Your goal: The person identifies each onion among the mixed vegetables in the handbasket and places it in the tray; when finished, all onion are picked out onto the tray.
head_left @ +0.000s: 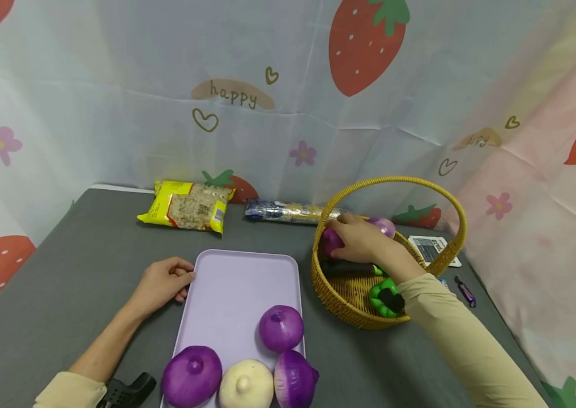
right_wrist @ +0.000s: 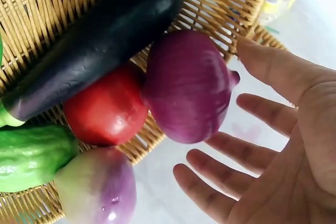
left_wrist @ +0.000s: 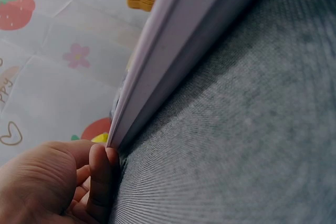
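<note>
Right hand (head_left: 361,236): fingers wide, basket's (head_left: 333,306) 10 o'clock
Left hand (head_left: 162,283): pinches tray's (head_left: 237,294) 10 o'clock
Purple onion (right_wrist: 186,87): apparently your pick; needs gripping next

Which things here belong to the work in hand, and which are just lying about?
Likely part of the job:
lilac tray, at the left hand
purple onion, at the right hand
wicker basket and its vegetables
round vegetables on the tray

Likely just lying about:
yellow bag
shiny packet
white item with dark panel
small purple item
</note>
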Demonstrator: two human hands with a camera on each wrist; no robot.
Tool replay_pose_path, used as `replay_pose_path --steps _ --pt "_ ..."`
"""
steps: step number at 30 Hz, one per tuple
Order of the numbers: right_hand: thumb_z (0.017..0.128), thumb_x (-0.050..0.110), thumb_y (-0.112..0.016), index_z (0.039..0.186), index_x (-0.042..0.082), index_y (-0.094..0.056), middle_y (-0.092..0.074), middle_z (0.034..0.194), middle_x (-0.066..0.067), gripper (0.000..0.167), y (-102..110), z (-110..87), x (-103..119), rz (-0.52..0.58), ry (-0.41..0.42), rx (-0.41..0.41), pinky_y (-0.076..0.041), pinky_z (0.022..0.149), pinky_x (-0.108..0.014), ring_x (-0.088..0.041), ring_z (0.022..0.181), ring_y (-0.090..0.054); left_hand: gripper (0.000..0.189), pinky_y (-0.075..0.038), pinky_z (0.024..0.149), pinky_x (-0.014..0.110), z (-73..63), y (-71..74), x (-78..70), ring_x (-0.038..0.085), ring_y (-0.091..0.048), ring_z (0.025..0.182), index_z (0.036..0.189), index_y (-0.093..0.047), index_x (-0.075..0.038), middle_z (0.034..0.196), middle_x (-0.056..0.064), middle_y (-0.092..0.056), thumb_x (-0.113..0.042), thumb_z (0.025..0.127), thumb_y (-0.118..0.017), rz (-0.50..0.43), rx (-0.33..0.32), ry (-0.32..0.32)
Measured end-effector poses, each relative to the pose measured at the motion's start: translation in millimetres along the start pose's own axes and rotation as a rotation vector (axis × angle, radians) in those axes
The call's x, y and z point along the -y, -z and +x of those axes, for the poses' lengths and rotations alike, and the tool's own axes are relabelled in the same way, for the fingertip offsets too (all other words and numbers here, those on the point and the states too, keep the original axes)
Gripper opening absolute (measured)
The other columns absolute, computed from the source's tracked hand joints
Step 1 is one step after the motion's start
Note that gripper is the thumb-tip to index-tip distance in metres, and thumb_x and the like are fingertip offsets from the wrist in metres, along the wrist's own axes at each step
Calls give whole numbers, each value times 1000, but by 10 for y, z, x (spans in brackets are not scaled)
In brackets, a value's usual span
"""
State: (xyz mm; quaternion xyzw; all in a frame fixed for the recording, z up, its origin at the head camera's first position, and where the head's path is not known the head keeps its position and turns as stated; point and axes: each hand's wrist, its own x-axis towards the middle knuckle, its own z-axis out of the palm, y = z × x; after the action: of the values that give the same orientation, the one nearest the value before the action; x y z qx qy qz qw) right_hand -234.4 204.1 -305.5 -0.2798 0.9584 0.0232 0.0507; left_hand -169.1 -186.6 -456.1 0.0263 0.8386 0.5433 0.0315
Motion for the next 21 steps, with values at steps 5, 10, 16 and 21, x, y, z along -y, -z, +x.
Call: replay_pose_path --steps 5,10,16,21 --pt "83 22 -75 134 9 -56 -53 136 -22 56 -56 33 45 -35 -5 46 -54 96 -53 -41 121 -57 30 -58 53 26 -10 4 -19 9 -61 57 114 -61 7 84 13 -69 -15 94 -63 0 0 -6" --pt "82 21 -75 130 12 -60 -58 130 -19 51 -113 57 84 -80 -27 57 -58 85 -53 -38 112 -62 29 -59 53 26 -14 9 -27 8 -62 57 114 -61 7 85 13 -69 -15 94 -63 -6 1 0" --pt "82 30 -74 128 14 -61 -60 128 -17 50 -96 -23 112 -81 -35 -4 -57 81 -52 -36 107 -64 30 -59 54 26 -14 5 -6 8 -62 57 115 -61 7 87 14 -70 -15 94 -63 -8 9 -10" --pt "81 37 -76 128 15 -61 -62 125 -15 54 -44 -179 130 -99 -16 -136 -57 81 -51 -37 104 -65 29 -58 53 25 -9 12 -3 8 -61 56 113 -62 7 84 13 -69 -14 93 -64 -3 1 -13"
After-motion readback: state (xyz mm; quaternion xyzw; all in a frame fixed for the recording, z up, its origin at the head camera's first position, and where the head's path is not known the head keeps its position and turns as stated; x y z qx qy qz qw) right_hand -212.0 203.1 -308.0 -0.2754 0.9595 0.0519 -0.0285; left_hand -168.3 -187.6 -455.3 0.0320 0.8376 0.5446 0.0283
